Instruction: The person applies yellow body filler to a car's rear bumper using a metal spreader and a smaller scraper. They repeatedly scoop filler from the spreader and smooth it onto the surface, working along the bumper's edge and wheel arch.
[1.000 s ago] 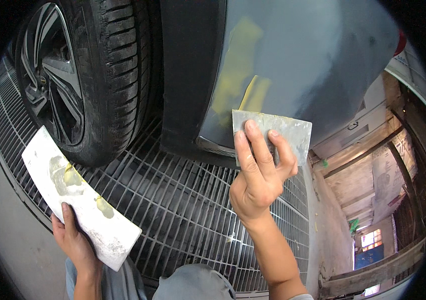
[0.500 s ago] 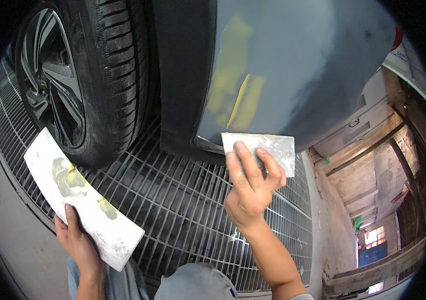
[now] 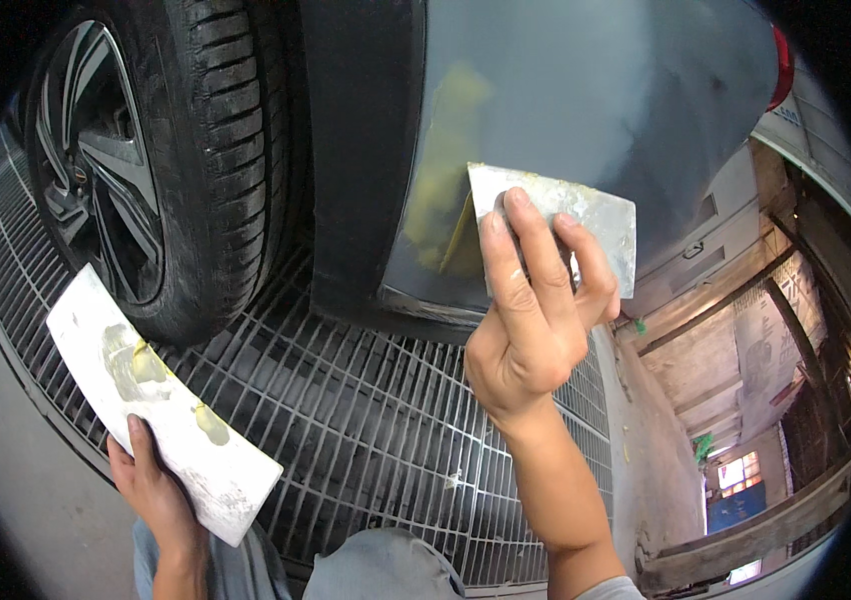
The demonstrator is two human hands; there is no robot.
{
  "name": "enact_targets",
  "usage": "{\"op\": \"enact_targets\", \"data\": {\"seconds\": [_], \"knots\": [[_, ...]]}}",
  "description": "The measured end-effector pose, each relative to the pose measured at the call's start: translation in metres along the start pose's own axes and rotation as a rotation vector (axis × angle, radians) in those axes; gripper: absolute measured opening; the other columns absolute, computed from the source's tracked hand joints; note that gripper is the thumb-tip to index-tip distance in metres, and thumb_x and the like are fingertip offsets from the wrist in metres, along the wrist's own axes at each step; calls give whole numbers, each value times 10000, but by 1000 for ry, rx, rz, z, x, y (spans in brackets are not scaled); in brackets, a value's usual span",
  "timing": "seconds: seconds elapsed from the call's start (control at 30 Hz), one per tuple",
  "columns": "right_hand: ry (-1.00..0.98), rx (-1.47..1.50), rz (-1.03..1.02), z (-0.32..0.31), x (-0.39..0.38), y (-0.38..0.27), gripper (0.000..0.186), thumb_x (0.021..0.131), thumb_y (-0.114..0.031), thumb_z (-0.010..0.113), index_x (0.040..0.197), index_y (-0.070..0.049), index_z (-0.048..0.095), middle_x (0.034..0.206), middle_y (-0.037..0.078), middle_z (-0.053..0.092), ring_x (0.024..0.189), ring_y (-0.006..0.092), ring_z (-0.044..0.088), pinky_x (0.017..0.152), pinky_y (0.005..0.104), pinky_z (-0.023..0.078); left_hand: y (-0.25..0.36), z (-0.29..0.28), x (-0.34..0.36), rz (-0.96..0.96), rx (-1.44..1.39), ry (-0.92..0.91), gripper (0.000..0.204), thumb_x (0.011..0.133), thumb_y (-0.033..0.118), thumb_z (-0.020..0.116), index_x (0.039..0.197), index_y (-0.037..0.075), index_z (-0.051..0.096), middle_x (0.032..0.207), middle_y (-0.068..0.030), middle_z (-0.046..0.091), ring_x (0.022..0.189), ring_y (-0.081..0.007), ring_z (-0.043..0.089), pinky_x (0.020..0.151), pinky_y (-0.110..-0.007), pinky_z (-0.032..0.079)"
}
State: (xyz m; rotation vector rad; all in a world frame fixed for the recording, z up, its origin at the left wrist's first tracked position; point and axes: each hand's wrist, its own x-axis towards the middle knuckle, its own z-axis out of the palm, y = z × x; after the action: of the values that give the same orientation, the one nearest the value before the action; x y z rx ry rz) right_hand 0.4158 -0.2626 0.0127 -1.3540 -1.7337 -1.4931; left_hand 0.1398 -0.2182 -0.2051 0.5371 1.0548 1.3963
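My right hand [image 3: 536, 300] grips a flat, pale, smeared filler spreader [image 3: 601, 215], fingers spread over its face and thumb out of sight. The spreader lies over the lower part of a grey bumper panel [image 3: 556, 90], covering some of a yellow-green filler patch [image 3: 441, 160]. A raised ridge of yellow filler shows just left of the spreader. In my left hand [image 3: 154, 490] is a long white mixing board [image 3: 196, 470], tilted, with the thumb on top and fingers beneath. Dabs of yellow filler [image 3: 211, 425] and grey smears sit on the board.
A car wheel with a black tyre [image 3: 231, 150] stands at the left, just beyond the board. Metal floor grating [image 3: 376, 430] runs beneath everything. My knee [image 3: 381, 565] is at the bottom edge. Wooden beams [image 3: 746, 535] and a wall lie to the right.
My right hand has moved up and slightly right with the spreader, from the panel's lower edge onto the filler patch. The left hand and board have hardly moved.
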Motion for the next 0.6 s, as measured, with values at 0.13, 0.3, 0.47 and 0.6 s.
{"op": "enact_targets", "data": {"seconds": [0.13,0.3,0.47,0.6], "knots": [[-13,8,-8,1,-2,1,392,882,36,710,1229,-75,852,1288,96,820,1254,287,638,1098,366,378,-8,-1,3,56,-19,11,457,1147,343,627,1389,-40,566,1160,-128,744,928,-159,759,829,-313,629],[-61,-14,7,-3,-14,-1,397,875,42,711,1228,-73,852,1292,91,820,1273,284,630,1105,362,374,-10,-1,6,-10,-20,-2,443,1149,344,623,1385,-26,568,1143,-122,746,904,-142,759,804,-302,634],[-76,4,11,-1,-32,-1,384,881,32,715,1223,-77,853,1298,95,818,1297,293,620,1118,368,361,-11,-1,4,44,-27,-3,436,1150,333,621,1383,-31,566,1147,-126,747,919,-142,760,814,-304,635],[-81,16,31,2,-49,-2,357,894,10,720,1213,-77,854,1297,94,818,1303,298,619,1118,375,356,-9,0,3,61,-70,-11,442,1147,328,626,1388,-36,564,1155,-130,746,925,-149,761,813,-307,637]]}}
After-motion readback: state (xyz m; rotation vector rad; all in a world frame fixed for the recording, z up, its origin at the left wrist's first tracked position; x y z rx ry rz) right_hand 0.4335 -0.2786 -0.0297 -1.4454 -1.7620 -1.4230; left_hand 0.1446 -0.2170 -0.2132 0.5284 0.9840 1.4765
